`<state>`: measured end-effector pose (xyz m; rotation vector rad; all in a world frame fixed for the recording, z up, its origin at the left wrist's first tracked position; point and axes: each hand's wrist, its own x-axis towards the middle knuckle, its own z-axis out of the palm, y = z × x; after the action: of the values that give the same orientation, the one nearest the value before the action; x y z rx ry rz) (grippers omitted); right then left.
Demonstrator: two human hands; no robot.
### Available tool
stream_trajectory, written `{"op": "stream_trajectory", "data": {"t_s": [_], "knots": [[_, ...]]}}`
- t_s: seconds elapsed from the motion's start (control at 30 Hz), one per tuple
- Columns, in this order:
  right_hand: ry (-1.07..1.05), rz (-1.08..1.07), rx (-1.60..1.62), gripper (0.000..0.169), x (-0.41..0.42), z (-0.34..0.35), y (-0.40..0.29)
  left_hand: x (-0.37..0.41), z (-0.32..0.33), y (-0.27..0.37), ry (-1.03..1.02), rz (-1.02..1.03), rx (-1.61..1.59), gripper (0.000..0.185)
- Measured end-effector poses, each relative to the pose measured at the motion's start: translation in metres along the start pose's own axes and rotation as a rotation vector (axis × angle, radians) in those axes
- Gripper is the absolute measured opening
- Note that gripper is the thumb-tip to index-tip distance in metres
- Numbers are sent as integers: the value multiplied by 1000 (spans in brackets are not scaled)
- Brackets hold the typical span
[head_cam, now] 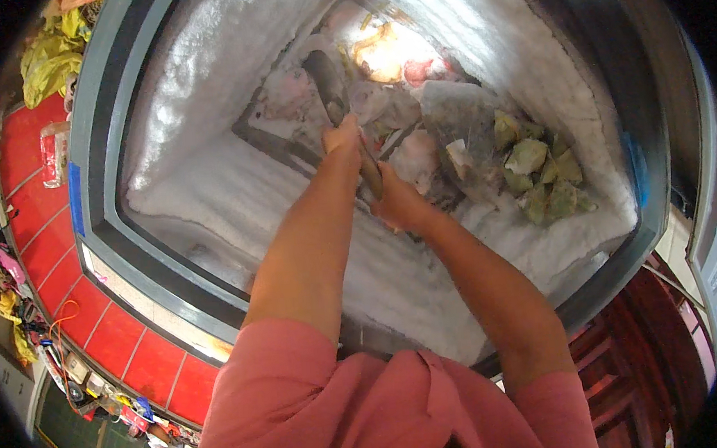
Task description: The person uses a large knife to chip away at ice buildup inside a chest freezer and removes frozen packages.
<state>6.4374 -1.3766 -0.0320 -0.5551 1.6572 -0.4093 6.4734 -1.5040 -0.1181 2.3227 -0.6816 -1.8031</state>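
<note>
Both my arms reach down into a frosted chest freezer point(221, 189). My left hand point(344, 138) is closed around the middle of a long dark tool point(324, 78), whose broader curved end points away from me among frosted packages. My right hand point(397, 200) grips the same tool near its lower end. What the tool is made of cannot be told. Frost-covered bags of pinkish food point(289, 93) lie around its far end. A large frosted plastic bag point(459, 113) lies right of my hands, beside several green leaf-like wrapped bundles point(527, 155).
Thick ice lines the freezer's walls point(544, 46), and its grey rim point(94, 178) surrounds my arms. A bright light falls on yellow and red food point(378, 50) at the far end. Red tiles point(119, 337) and assorted household items point(72, 371) are at the left; dark red wooden panelling point(620, 368) stands at lower right.
</note>
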Motion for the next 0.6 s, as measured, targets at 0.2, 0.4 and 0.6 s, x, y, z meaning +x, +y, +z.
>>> {"op": "stream_trajectory", "data": {"t_s": [0.2, 0.4, 0.6], "knots": [[59, -62, -58, 71, -18, 6, -2, -13, -5, -1, -9, 29, 89, 22], [13, 42, 99, 70, -20, -5, -7, -10, 4, -2, 19, 63, 32, 26], [-31, 124, 306, 69, -30, -15, -33, -1, 2, 5, -7, 35, 179, 25]]}}
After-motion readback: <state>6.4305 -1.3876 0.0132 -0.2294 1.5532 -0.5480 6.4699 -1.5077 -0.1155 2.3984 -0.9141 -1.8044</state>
